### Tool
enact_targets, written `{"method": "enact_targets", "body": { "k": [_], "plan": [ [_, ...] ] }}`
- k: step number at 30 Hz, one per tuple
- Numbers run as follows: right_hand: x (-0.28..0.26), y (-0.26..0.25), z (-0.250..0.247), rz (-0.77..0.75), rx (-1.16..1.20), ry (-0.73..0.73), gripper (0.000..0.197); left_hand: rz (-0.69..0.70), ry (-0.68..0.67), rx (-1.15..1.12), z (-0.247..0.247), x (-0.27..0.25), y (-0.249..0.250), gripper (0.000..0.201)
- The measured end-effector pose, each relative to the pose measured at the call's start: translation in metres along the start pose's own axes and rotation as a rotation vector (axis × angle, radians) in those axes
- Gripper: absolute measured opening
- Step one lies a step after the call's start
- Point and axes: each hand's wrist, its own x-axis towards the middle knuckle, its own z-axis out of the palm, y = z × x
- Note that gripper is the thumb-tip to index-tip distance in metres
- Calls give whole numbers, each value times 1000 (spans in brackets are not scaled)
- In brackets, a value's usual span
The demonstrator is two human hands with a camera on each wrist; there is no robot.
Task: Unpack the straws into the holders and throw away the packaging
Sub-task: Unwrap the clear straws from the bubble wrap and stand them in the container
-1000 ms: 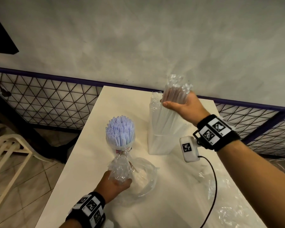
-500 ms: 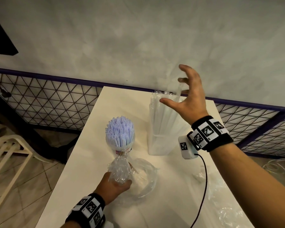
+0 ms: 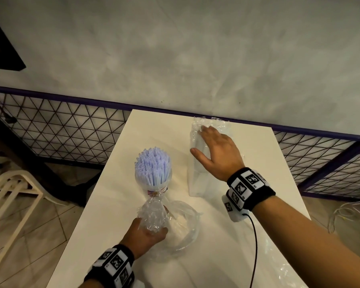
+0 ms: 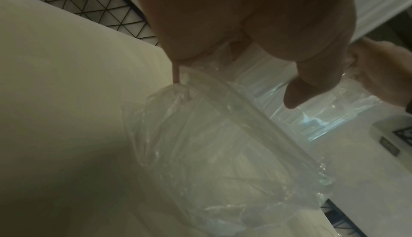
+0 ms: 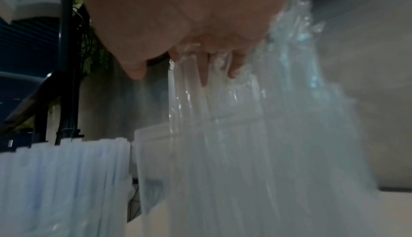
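Note:
On the white table [image 3: 247, 154] a bundle of pale blue straws [image 3: 153, 167] stands upright in a round clear holder. In front of it my left hand [image 3: 151, 225] grips the crinkled neck of a clear plastic bag [image 3: 154, 210], tied with a band. To the right a tall clear holder [image 3: 195, 183] carries clear wrapped straws [image 3: 197, 140]. My right hand [image 3: 208, 142] lies flat on their tops with straight fingers [image 5: 205, 75]. The left wrist view shows my left hand [image 4: 236, 64] pinching the bag [image 4: 211, 152]. In the right wrist view the clear straws [image 5: 223, 135] fill the middle.
A round clear plastic piece [image 3: 185, 227] lies by my left hand. Loose clear wrap [image 3: 289, 273] sits at the table's near right. A wire-mesh railing [image 3: 60, 132] and a grey wall stand behind the table. A white chair [image 3: 8, 194] is at the left.
My right hand let go of the top of the clear straw packet, lifted open, then came down flat on the straw tops. My left hand kept its grip on the bag.

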Motion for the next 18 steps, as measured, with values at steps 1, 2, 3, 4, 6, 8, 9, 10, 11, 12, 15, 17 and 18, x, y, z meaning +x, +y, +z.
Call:
{"method": "enact_targets", "body": {
  "k": [1, 2, 3, 4, 6, 8, 9, 10, 11, 12, 15, 17, 18],
  "plan": [
    [4, -2, -4, -5, 12, 42, 74, 13, 8, -5, 1, 0, 0, 82],
    [8, -5, -8, -14, 27, 86, 75, 12, 15, -8, 1, -1, 1, 81],
    [12, -8, -10, -26, 44, 127, 74, 18, 20, -9, 1, -2, 2, 82],
    [16, -10, -11, -40, 60, 164, 72, 19, 23, -15, 1, -3, 2, 83],
    [24, -10, -12, -57, 81, 221, 64, 28, 27, -23, 1, -4, 3, 85],
    [30, -6, -12, -55, 59, 236, 55, 21, 25, -23, 1, -4, 3, 87],
    [31, -3, -11, -55, 29, 215, 51, 25, 21, -20, 1, -4, 4, 88],
    [29, 0, -8, -64, -13, 181, 47, 21, 14, -17, 1, -5, 4, 89],
    [25, 3, -4, -74, -58, 135, 45, 18, 8, -14, 1, -5, 4, 90],
    [20, 4, 1, -69, -95, 67, 46, 11, 4, -9, 1, -4, 3, 92],
    [0, 4, 15, -18, -173, -169, 64, 0, 4, 3, 1, -2, 0, 95],
    [-5, 2, 16, -8, -215, -224, 76, 6, 24, 8, -1, 0, -4, 96],
    [-4, -1, 12, -1, -212, -229, 79, 9, 38, 19, -2, 0, -4, 96]
  ]
}}
